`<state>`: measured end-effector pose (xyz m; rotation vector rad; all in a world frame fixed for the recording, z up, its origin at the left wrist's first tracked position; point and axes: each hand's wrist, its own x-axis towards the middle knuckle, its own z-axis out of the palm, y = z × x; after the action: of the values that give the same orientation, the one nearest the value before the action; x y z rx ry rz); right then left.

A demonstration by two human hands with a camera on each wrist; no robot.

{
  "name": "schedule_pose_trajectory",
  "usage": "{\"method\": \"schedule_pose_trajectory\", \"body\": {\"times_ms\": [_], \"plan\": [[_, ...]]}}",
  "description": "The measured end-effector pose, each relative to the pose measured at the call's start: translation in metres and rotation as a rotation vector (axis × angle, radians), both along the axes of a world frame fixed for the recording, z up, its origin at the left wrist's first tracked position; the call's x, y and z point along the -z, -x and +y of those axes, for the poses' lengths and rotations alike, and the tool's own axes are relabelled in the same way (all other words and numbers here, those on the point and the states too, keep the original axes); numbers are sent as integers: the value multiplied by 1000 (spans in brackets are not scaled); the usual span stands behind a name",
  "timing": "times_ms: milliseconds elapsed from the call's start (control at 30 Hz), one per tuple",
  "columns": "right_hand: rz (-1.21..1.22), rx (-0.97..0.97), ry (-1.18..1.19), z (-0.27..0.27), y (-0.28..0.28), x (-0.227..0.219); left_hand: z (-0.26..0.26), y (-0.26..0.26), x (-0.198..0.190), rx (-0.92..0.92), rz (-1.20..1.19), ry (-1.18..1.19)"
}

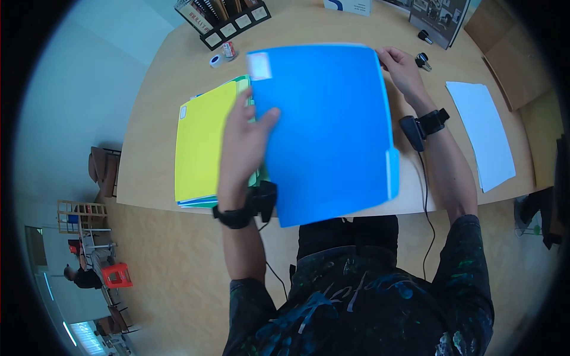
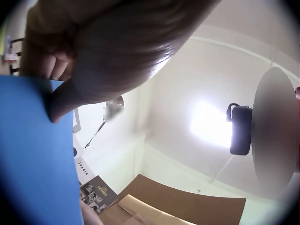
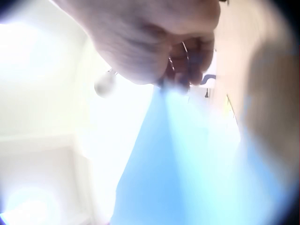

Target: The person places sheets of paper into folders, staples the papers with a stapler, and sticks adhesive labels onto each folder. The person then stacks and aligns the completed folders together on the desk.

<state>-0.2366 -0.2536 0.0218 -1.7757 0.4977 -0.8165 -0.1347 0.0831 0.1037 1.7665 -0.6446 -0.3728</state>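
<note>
A blue file folder (image 1: 326,130), with a white label at its upper left corner and a tab on its right edge, is held up before the body. My right hand (image 1: 405,74) pinches its upper right corner. At the left edge is my left hand (image 1: 243,142), its thumb (image 2: 63,103) against the blue face and its fingers on the other side in the left wrist view. Left of it, a yellow file folder (image 1: 202,142) tops a pile with green and blue edges, partly hidden by my left hand and the blue folder.
White papers (image 1: 482,133) lie at the table's right. Behind are a black book rack (image 1: 234,26), a tape roll (image 1: 215,61), a small jar (image 1: 229,50), black clips (image 1: 423,61) and a standing dark booklet (image 1: 436,21). Cables hang from both wrist cameras.
</note>
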Motion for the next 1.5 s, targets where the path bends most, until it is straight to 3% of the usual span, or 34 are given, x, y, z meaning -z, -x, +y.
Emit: {"method": "schedule_pose_trajectory", "body": {"times_ms": [200,300,433,567,800,1067,1500], "plan": [[286,-128,-32,-18,33,33,56,-77,-17,-115,-80,138],[269,-135,-24,-19,37,38,85,-127,-15,-227,-67,189],[158,-165,-14,-16,33,48,119,-185,1,-333,-48,55],[260,-128,129,-6,37,38,137,-225,33,-367,-15,-129],[244,-130,145,2,45,30,134,-235,78,-361,115,-285],[257,-146,186,1,40,37,137,-233,89,-362,133,-201],[278,-132,219,1,41,35,130,-219,83,-407,118,-269]]}}
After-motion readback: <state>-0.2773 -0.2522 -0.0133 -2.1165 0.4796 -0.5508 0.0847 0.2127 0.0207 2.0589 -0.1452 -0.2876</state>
